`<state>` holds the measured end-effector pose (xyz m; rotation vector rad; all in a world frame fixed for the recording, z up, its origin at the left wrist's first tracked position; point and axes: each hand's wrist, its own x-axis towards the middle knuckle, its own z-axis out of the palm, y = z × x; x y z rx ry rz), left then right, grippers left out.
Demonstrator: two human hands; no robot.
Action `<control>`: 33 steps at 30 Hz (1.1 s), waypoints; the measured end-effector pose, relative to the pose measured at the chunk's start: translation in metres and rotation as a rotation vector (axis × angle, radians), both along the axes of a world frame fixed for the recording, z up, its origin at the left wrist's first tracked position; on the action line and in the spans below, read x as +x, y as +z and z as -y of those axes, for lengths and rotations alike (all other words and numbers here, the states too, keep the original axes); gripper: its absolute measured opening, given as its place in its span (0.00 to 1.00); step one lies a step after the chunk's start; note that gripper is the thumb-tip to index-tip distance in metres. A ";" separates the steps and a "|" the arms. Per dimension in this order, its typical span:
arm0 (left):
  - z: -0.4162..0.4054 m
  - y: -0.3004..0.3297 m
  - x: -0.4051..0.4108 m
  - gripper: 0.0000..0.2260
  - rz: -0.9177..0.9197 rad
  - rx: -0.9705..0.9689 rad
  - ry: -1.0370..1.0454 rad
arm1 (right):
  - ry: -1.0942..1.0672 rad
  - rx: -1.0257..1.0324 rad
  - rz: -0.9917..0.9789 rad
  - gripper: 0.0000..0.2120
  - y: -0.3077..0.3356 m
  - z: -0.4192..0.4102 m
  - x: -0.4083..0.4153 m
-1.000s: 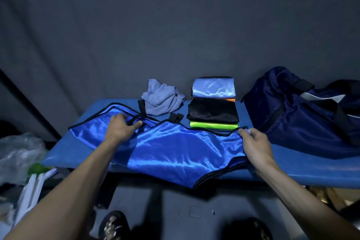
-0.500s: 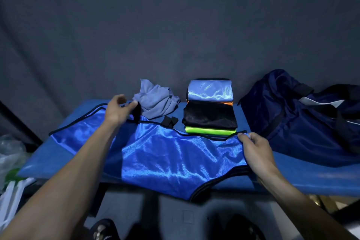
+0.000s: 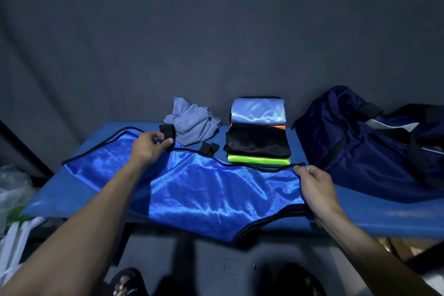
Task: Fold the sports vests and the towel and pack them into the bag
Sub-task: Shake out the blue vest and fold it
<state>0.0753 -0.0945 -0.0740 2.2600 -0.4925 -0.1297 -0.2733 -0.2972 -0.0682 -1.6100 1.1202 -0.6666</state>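
A: What are the fingers doing?

B: The left hand (image 3: pixel 150 149) pinches a black strap loop (image 3: pixel 167 130) at the far edge of the royal-blue sports vest (image 3: pixel 204 190), thumb and fingertips curled on it. The right hand (image 3: pixel 314 190) grips the vest's black-trimmed right end, fingers curled over the fabric.

A: And the vest itself?

B: Spread flat across the blue table (image 3: pixel 374 214), its near edge hanging over the front.

A: Beyond it?

B: At 12 o'clock from the vest, a stack of folded vests (image 3: pixel 258 132): light blue on top, then orange, black and lime green. At 11 o'clock, just beside the stack, a crumpled grey-blue towel (image 3: pixel 192 122). At 2 o'clock, the navy duffel bag (image 3: pixel 360 149) sits on the table, right of the stack.
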 end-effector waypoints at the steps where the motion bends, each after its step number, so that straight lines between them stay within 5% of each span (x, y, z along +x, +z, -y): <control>1: 0.003 0.000 -0.002 0.13 -0.003 -0.036 -0.006 | 0.003 0.001 0.003 0.14 0.000 0.000 0.000; 7: 0.013 0.006 -0.003 0.07 0.135 -0.101 0.069 | -0.005 0.018 0.010 0.15 -0.004 0.004 -0.002; 14: 0.021 0.006 -0.011 0.21 0.139 0.085 -0.021 | -0.028 0.037 -0.030 0.12 -0.008 0.009 -0.006; 17: 0.015 0.013 -0.029 0.20 0.360 0.145 0.015 | -0.042 0.056 -0.035 0.12 -0.009 0.008 -0.009; 20: 0.015 0.017 -0.070 0.05 0.574 0.019 -0.407 | -0.041 0.016 -0.024 0.15 -0.007 0.004 -0.010; 23: 0.017 -0.001 -0.110 0.11 0.559 0.186 -0.919 | -0.032 -0.054 0.020 0.19 -0.005 -0.006 -0.010; 27: 0.015 -0.031 -0.127 0.23 0.582 0.399 -0.937 | 0.002 -0.098 0.130 0.20 0.006 -0.017 -0.014; 33: 0.014 -0.019 -0.175 0.26 0.557 0.391 -1.047 | 0.045 0.020 0.409 0.23 0.055 -0.024 -0.024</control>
